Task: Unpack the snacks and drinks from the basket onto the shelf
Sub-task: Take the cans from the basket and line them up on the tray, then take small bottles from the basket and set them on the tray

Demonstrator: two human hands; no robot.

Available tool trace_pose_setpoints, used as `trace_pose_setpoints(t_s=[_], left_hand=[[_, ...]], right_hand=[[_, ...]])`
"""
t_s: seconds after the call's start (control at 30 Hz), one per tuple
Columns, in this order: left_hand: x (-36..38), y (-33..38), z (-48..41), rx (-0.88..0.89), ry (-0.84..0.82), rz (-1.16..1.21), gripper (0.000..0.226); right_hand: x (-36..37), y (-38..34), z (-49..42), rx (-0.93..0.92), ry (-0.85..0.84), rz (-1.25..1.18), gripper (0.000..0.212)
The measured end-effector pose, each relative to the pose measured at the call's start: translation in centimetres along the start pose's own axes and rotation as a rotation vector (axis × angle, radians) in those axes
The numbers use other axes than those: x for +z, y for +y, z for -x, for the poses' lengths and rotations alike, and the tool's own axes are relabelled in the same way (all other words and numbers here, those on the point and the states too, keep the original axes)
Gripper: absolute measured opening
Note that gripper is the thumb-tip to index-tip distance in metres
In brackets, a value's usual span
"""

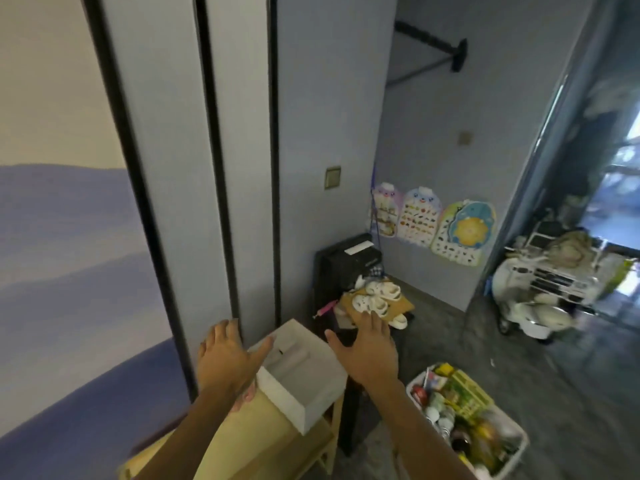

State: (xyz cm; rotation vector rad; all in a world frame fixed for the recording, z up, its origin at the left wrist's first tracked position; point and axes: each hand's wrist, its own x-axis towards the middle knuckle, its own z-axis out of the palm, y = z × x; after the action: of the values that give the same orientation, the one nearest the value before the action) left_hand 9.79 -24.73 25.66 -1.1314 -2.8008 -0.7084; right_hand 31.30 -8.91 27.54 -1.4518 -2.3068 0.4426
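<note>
I see the white basket [516, 441] on the floor at lower right, packed with bottles, cans and yellow-green snack packs [467, 393]. My right hand [372, 351] hangs above and left of it, fingers spread, holding nothing. My left hand [227, 355], equally splayed and empty, hovers beside an open white box [304, 407] on the pale wooden shelf [263, 441].

You will find no text here that you can read. The three picture charts [433, 226] on the wall carry rows of small images, too blurred to make out, and the packets in the basket [485, 427] show colours only, their print smeared.
</note>
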Motion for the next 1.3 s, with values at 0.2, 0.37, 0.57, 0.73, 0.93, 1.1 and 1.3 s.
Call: trace_pose_setpoints(t_s=[0.2,0.37,0.57,0.73,0.93,1.1,1.3], left_hand=[[3.1,11.1,3.3,0.111,-0.095,0.056,0.133],[6.9,21.0,6.7,0.218,-0.123,0.073,0.112],[12.4,30.8,11.6,0.324,-0.143,0.076,0.105],[17.0,35.2,13.9,0.34,-0.276,0.037,0.112],[23.1,37.0,12.5,0.318,-0.366,0.013,0.125],[30.3,37.5,8.0,0.327,-0.449,-0.014,0.115],[40.4,38.0,0.8,0.39,-0.648,-0.044,0.09]], right_hand=[[-6.6,10.7,3.3,0.17,0.11,0.095,0.114],[-11.5,20.1,5.4,0.301,0.16,0.101,0.114],[-15.4,31.0,7.9,0.409,0.157,0.092,0.113],[-15.1,37.2,8.3,0.448,0.082,0.087,0.108],[-10.7,41.1,5.0,0.501,-0.024,0.084,0.111],[-5.1,43.9,-0.9,0.456,-0.101,0.124,0.103],[1.8,47.7,-9.6,0.361,-0.273,0.168,0.084]])
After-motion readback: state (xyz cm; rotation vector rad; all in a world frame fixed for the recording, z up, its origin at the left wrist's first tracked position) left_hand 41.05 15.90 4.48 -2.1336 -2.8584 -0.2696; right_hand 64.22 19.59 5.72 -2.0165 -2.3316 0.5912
